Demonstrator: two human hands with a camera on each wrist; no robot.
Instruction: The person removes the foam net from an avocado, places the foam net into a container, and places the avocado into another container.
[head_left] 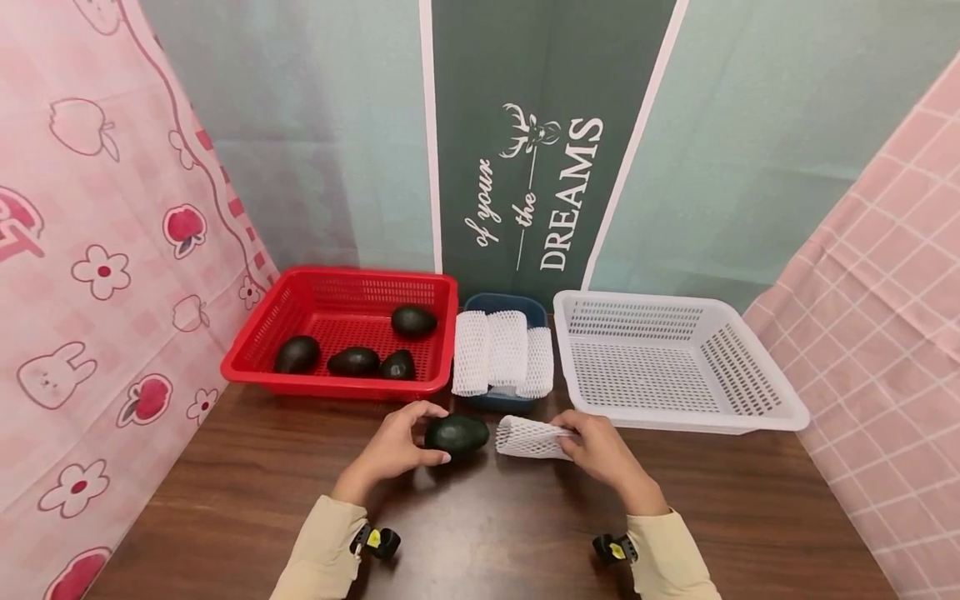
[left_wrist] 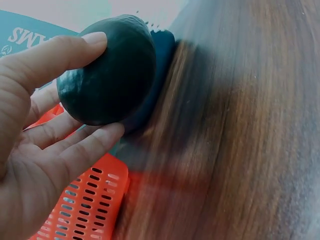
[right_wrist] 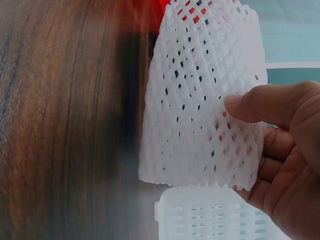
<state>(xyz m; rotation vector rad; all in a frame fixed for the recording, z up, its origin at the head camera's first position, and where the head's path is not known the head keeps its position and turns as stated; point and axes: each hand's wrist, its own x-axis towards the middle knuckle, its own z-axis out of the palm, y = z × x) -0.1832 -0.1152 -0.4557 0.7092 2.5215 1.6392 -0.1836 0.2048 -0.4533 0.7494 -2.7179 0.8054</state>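
A dark green avocado (head_left: 457,435) is gripped between the thumb and fingers of my left hand (head_left: 400,444), over the front middle of the table. Its narrower end points right in the head view. My right hand (head_left: 600,450) pinches a white foam net sleeve (head_left: 531,438) by its right end, and the sleeve's mouth faces the avocado with a small gap between them. In the left wrist view the avocado (left_wrist: 112,70) sits between thumb and fingertips. The right wrist view has the net sleeve (right_wrist: 200,105) hanging under the thumb, with nothing visible inside it.
At the left a red basket (head_left: 258,379) holds several avocados. A blue container (head_left: 491,302) with 3 folded net sleeves (head_left: 508,348) stands in the middle, and a white basket (head_left: 675,417) at the right. Wooden table (head_left: 480,533) spreads in front; patterned cloths hang around.
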